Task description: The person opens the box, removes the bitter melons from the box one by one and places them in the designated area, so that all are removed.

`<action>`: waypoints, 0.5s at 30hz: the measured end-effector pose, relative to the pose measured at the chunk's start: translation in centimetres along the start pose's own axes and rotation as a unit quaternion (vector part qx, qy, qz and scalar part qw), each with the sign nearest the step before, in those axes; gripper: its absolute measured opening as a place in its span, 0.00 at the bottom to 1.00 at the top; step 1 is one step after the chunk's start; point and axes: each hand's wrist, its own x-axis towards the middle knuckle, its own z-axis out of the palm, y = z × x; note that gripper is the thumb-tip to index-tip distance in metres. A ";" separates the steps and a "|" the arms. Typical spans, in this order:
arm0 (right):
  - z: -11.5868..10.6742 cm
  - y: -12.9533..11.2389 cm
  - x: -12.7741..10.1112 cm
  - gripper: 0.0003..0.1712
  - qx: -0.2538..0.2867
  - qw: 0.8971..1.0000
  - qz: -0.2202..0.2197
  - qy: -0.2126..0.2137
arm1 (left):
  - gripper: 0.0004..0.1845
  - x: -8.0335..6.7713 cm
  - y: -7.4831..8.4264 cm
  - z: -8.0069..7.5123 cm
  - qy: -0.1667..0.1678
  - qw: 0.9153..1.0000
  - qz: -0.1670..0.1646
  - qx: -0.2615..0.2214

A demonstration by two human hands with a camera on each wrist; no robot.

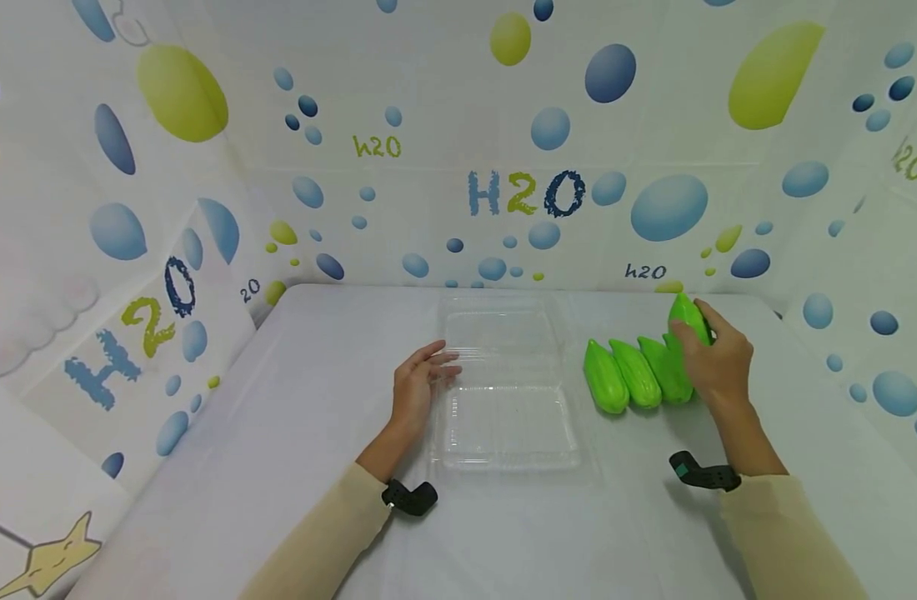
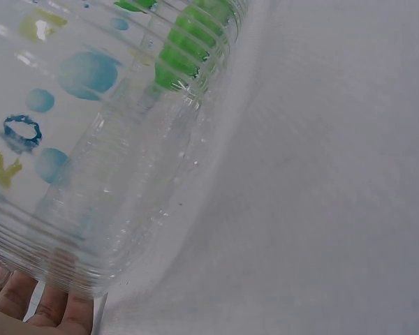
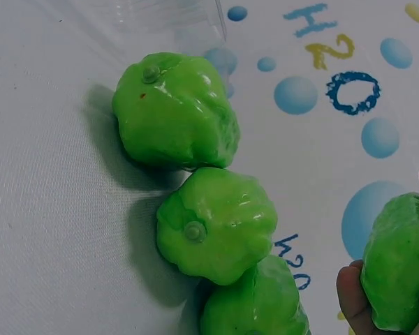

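My right hand (image 1: 717, 354) grips a glossy green papaya-like fruit (image 1: 686, 317), raised with its pointed tip away from me. Beneath and left of it, several similar fruits (image 1: 607, 379) lie side by side on the cloth. Ridged sides and stem ends of those lying fruits (image 3: 216, 227) show in the right wrist view. An opened clear plastic clamshell box (image 1: 511, 425) stands left of the row, lid side at the back. At its left edge is my left hand (image 1: 417, 387), fingers loosely extended against the plastic. The left wrist view shows those fingers (image 2: 52, 303) at the box wall.
A white cloth (image 1: 316, 375) covers the table. Behind and at the sides hang white sheets (image 1: 443, 100) printed with blue and green dots and H2O lettering. Each wrist wears a black strap (image 1: 409, 498).
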 end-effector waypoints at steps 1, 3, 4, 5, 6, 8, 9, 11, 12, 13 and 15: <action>0.0 0.0 0.0 0.37 -0.001 1.000 -0.001 -0.001 | 0.26 0.0 0.0 0.0 0.000 1.000 0.000 -0.003; -0.2 0.1 0.1 0.37 -0.002 1.000 -0.004 -0.004 | 0.26 0.0 0.1 0.0 0.001 1.000 0.000 -0.004; -0.2 0.1 0.1 0.37 -0.004 1.000 -0.004 -0.006 | 0.25 0.0 0.1 0.0 0.001 1.000 0.000 -0.005; -0.2 0.2 0.1 0.38 -0.005 1.000 -0.004 -0.007 | 0.25 0.0 0.1 0.0 0.002 1.000 0.001 -0.004; -0.3 0.2 0.1 0.38 -0.007 1.000 -0.004 -0.008 | 0.25 0.0 0.1 0.1 0.003 1.000 0.001 -0.004; -0.3 0.3 0.1 0.38 -0.012 1.000 -0.002 -0.010 | 0.25 0.0 0.1 0.1 0.005 1.000 0.001 -0.004; -0.4 0.3 0.1 0.38 -0.014 1.000 -0.001 -0.011 | 0.25 -0.1 0.1 0.1 0.006 1.000 0.001 -0.004; -0.4 0.4 0.2 0.38 -0.017 1.000 0.000 -0.014 | 0.25 -0.1 0.1 0.1 0.008 1.000 0.001 -0.004; -0.5 0.4 0.2 0.38 -0.019 1.000 0.001 -0.015 | 0.25 -0.1 0.1 0.1 0.009 1.000 0.001 -0.005; -0.5 0.5 0.2 0.38 -0.020 1.000 0.001 -0.015 | 0.25 -0.1 0.1 0.1 0.009 1.000 0.002 -0.004; -0.6 0.6 0.3 0.38 -0.023 1.000 0.002 -0.013 | 0.26 -0.1 0.1 0.1 0.009 1.000 0.003 -0.003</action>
